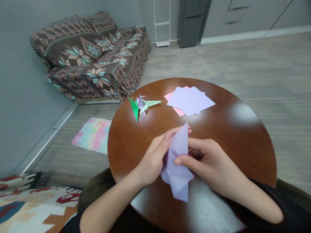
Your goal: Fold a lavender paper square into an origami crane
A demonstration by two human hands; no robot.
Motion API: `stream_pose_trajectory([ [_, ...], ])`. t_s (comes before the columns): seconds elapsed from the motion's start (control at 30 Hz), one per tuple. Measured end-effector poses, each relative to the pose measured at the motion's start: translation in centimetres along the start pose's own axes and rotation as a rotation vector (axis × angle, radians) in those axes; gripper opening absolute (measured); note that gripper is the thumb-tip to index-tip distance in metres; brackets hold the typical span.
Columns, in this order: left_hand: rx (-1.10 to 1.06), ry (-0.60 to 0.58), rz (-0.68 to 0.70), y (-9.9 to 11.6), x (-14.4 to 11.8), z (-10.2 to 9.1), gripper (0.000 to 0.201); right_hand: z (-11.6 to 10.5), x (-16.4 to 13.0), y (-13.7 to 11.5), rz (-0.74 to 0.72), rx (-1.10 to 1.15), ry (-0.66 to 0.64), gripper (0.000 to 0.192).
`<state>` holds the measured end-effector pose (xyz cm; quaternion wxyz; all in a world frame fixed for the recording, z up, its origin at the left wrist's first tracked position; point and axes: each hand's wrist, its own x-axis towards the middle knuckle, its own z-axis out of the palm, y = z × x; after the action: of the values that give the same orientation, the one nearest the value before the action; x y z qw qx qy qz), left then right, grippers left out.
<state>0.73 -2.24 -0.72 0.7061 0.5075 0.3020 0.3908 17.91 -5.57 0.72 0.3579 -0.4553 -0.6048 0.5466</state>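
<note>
Both hands, left hand [155, 158] and right hand [209, 161], pinch a half-folded lilac paper [178, 161] above the near table [218, 129] edge; three finished cranes [142, 106] lie far left, a paper stack [190, 100] remains unfolded.

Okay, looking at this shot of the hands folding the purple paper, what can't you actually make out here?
Head view only:
- Folds of the lilac paper: its middle is covered by the left hand and right hand.
- Right hand's fingers: curled behind the paper.
- Pink sheet: mostly under the lilac stack; sheet count unclear.
- Paper cranes: overlapping and small; number uncertain.
- Table: near rim cut off by the bottom edge and the arms.
</note>
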Motion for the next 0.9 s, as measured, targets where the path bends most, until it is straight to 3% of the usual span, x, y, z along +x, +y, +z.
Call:
stream_pose_trajectory([
  [0.17,-0.247,-0.190,-0.231,0.10,-0.49,0.26,0.081,-0.03,0.09,-0.12,0.028,0.123,-0.069,0.043],
  [0.23,-0.242,-0.105,-0.204,0.21,-0.49,0.42,0.082,-0.10,0.20,-0.24,0.038,0.098,-0.040,0.038],
  [0.33,-0.124,0.118,-0.116,0.49,-0.26,0.44,0.060,-0.27,0.32,-0.33,0.030,0.076,0.076,0.030],
  [0.4,-0.037,0.178,-0.083,0.67,-0.07,0.30,0.050,-0.37,0.32,-0.29,0.009,0.057,0.168,0.026],
  [0.47,0.016,0.143,-0.074,0.75,0.05,0.18,0.048,-0.43,0.27,-0.17,-0.015,0.027,0.217,0.022],
  [0.67,-0.015,-0.132,-0.169,0.55,-0.19,0.22,0.053,-0.46,0.17,-0.09,-0.078,-0.135,0.217,0.026],
  [0.9,-0.025,-0.168,-0.266,0.40,0.09,-0.11,0.036,-0.12,-0.13,0.35,-0.314,-0.718,0.410,0.027],
])
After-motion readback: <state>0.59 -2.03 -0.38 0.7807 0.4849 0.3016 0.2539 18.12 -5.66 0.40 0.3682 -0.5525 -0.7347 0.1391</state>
